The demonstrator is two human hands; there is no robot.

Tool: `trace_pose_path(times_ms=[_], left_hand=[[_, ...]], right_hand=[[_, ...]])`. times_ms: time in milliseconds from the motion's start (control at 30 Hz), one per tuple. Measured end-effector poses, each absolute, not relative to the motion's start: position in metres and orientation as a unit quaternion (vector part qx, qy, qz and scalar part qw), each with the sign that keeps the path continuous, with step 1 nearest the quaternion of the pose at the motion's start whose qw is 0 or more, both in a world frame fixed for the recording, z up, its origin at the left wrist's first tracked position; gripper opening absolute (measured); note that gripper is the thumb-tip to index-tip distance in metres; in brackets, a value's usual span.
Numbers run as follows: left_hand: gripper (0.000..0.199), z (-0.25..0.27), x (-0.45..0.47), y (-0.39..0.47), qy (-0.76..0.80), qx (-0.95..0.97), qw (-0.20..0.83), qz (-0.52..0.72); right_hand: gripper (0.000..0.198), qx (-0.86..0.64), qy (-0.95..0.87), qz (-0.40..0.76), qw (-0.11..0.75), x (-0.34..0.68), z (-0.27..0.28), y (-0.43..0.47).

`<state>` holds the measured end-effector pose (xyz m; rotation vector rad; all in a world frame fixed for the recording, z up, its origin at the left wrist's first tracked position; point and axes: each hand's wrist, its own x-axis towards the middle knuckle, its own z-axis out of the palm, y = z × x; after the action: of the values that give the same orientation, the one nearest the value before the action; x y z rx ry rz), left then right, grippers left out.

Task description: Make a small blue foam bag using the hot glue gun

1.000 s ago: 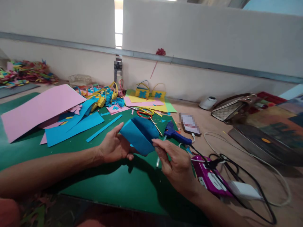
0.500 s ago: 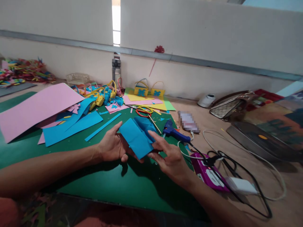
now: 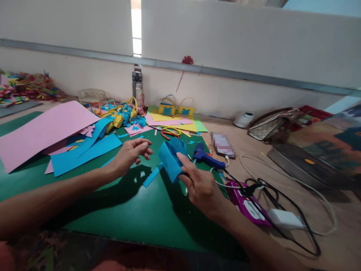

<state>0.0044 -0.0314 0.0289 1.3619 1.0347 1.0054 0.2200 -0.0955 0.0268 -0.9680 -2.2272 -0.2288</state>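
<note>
My right hand [image 3: 201, 184] grips a small blue folded pouch [image 3: 170, 160] made of sheet material, thumb and fingers pinching its right side. The pouch is tilted above the green mat [image 3: 113, 218], its opening facing up and away. My left hand [image 3: 131, 154] hovers to the left of the pouch, apart from it, with loosely curled fingers and nothing visible in them. A short blue strip [image 3: 153, 175] lies between the two hands, below the pouch. A blue glue gun [image 3: 208, 157] rests just beyond my right hand.
Large pink [image 3: 47, 130] and blue sheets [image 3: 84, 160] cover the mat's left. Behind are a heap of yellow and blue bags [image 3: 118, 116], red-handled scissors [image 3: 169, 134] and two yellow bags [image 3: 167, 109]. On the right are a phone [image 3: 222, 145], a purple power strip [image 3: 248, 207], cables and a handbag [image 3: 267, 128].
My left hand has let go of the blue pouch and moved up and left. The right hand keeps holding the pouch, now turned more upright and shifted slightly right.
</note>
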Motion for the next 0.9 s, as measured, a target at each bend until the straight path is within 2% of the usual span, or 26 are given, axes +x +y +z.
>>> trace_pose_path(times_ms=[67, 133, 200, 267, 367, 567, 733, 900], left_hand=[[0.027, 0.039, 0.005, -0.039, 0.405, 0.685, 0.409, 0.446], [0.029, 0.045, 0.009, -0.047, 0.298, 0.806, 0.303, 0.412], [0.034, 0.045, 0.014, -0.050, 0.190, 0.880, 0.220, 0.376], [0.039, 0.040, 0.018, -0.050, 0.196, 0.901, 0.181, 0.342], [0.044, 0.029, 0.019, -0.046, 0.250, 0.900, 0.183, 0.307], [0.008, 0.026, 0.016, -0.046, 0.221, 0.912, 0.232, 0.255], [0.016, 0.027, 0.014, -0.053, 0.295, 0.860, 0.280, 0.309], [0.016, 0.015, 0.011, -0.057, 0.320, 0.874, 0.203, 0.304]], right_hand=[[0.050, -0.362, -0.870, -0.082, 0.323, 0.218, 0.026, -0.093], [0.048, -0.349, -0.881, -0.072, 0.312, 0.214, 0.025, -0.093], [0.043, -0.333, -0.889, -0.060, 0.308, 0.211, 0.026, -0.093], [0.038, -0.322, -0.893, -0.048, 0.310, 0.208, 0.027, -0.094], [0.037, -0.322, -0.890, -0.039, 0.319, 0.206, 0.026, -0.095], [0.041, -0.311, -0.880, -0.070, 0.353, 0.206, 0.028, -0.097], [0.026, -0.376, -0.815, -0.075, 0.435, 0.209, 0.039, -0.105], [0.009, -0.406, -0.801, 0.004, 0.440, 0.204, 0.038, -0.109]])
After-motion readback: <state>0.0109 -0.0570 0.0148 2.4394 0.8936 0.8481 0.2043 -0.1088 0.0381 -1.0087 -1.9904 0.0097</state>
